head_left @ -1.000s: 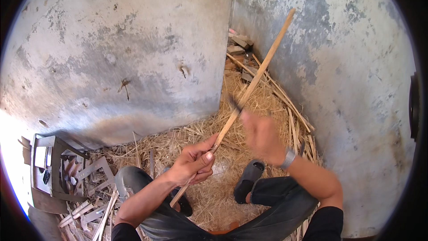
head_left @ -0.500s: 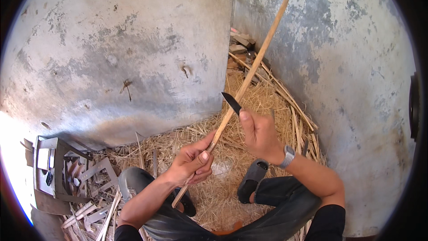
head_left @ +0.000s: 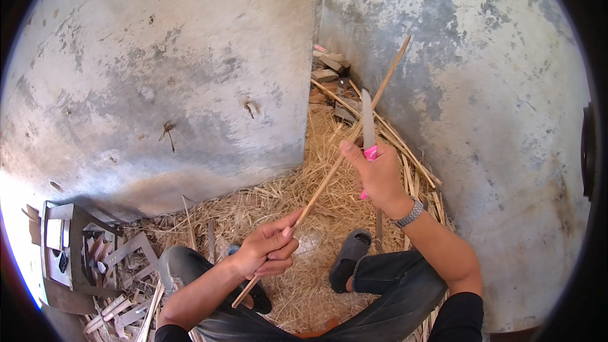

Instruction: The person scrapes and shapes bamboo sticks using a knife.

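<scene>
A long, thin strip of wood or bamboo (head_left: 318, 191) slants from low centre up to the far right. My left hand (head_left: 269, 250) is closed around it near its lower end, which sticks out below the fist. My right hand (head_left: 382, 174) grips a knife by its pink handle, farther up the strip. The knife's blade (head_left: 367, 117) points up and away, broad side showing, beside or across the strip; whether it touches cannot be told. The right thumb lies close to the strip.
Pale shavings (head_left: 329, 228) cover the floor around my sandalled feet (head_left: 350, 259). More strips (head_left: 411, 155) lean along the right wall (head_left: 506, 120), with bricks (head_left: 329, 66) in the corner. A wooden frame (head_left: 69, 247) and scrap wood lie at the left.
The knife has turned from edge-on and leftward to upright, its flat side showing. My right hand has shifted slightly right and rolled over. The strip's far end has dropped.
</scene>
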`<state>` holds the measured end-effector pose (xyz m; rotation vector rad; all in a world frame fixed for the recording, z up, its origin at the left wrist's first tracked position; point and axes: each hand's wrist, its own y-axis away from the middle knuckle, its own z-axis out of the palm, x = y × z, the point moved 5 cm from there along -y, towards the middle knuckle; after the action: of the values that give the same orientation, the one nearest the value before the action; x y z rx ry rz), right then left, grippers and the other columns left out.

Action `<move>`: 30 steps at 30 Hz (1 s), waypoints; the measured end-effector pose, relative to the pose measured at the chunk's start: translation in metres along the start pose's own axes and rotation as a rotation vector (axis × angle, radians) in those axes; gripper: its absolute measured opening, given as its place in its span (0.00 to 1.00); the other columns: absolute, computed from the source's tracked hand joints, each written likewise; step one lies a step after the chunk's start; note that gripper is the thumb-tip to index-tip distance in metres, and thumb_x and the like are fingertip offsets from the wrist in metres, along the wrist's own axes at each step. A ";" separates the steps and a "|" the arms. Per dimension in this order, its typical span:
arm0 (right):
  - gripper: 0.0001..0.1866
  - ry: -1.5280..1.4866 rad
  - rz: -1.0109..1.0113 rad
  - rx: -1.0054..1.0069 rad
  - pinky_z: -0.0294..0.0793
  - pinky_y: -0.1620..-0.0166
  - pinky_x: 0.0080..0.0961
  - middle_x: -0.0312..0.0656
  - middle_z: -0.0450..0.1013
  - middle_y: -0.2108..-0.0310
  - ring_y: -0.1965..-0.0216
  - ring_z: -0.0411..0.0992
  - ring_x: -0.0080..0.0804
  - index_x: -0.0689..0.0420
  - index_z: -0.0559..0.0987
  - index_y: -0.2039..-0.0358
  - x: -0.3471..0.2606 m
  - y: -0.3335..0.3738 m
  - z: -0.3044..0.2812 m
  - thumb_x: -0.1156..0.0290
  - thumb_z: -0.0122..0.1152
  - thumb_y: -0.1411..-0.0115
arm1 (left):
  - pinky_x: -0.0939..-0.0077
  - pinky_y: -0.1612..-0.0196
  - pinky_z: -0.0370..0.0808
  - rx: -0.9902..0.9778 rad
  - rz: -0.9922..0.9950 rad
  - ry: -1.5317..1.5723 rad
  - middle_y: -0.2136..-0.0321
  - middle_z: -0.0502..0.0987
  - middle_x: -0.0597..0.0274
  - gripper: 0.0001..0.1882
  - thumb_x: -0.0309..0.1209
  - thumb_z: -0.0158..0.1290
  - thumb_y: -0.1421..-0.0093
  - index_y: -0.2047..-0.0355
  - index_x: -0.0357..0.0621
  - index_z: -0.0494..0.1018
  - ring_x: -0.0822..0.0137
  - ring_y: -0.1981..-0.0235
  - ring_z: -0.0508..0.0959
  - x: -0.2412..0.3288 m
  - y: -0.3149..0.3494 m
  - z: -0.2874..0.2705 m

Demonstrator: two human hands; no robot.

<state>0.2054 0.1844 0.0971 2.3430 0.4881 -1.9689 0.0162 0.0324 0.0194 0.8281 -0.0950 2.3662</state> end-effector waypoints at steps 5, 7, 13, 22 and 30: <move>0.21 -0.221 0.139 0.178 0.56 0.86 0.19 0.25 0.62 0.89 0.89 0.60 0.14 0.57 0.80 0.72 0.016 -0.010 -0.031 0.51 0.67 0.35 | 0.83 0.90 0.59 -0.094 -0.066 0.082 0.84 0.57 0.69 0.29 0.38 0.41 0.24 0.27 0.46 0.50 0.78 0.91 0.60 -0.009 -0.003 0.000; 0.20 -0.166 0.122 0.189 0.51 0.84 0.19 0.23 0.56 0.88 0.89 0.55 0.13 0.58 0.79 0.67 0.019 -0.009 -0.035 0.51 0.64 0.33 | 0.83 0.90 0.60 -0.083 -0.071 0.008 0.84 0.58 0.68 0.27 0.38 0.41 0.24 0.29 0.44 0.52 0.77 0.91 0.61 -0.009 -0.004 0.002; 0.28 0.214 -0.046 0.033 0.55 0.80 0.22 0.26 0.60 0.87 0.85 0.59 0.15 0.59 0.79 0.77 0.025 0.007 -0.007 0.46 0.59 0.31 | 0.84 0.89 0.60 0.037 0.042 -0.221 0.86 0.58 0.68 0.24 0.37 0.40 0.23 0.32 0.41 0.55 0.77 0.91 0.60 -0.005 -0.016 0.002; 0.25 0.422 -0.224 -0.176 0.63 0.80 0.32 0.37 0.62 0.89 0.86 0.65 0.29 0.59 0.76 0.66 -0.008 0.030 0.005 0.49 0.44 0.25 | 0.85 0.89 0.57 0.089 0.092 -0.126 0.86 0.55 0.71 0.28 0.38 0.39 0.23 0.25 0.60 0.48 0.78 0.91 0.56 0.002 -0.010 -0.001; 0.24 0.764 -0.491 -0.373 0.69 0.83 0.44 0.47 0.68 0.89 0.88 0.70 0.50 0.57 0.75 0.68 0.015 0.048 0.045 0.49 0.47 0.27 | 0.83 0.89 0.56 0.032 0.141 -0.152 0.86 0.55 0.71 0.30 0.36 0.41 0.24 0.25 0.69 0.48 0.77 0.91 0.56 0.001 -0.005 -0.006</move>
<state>0.1773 0.1310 0.0657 2.7928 1.4274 -0.8452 0.0153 0.0390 0.0145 1.0474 -0.1835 2.4380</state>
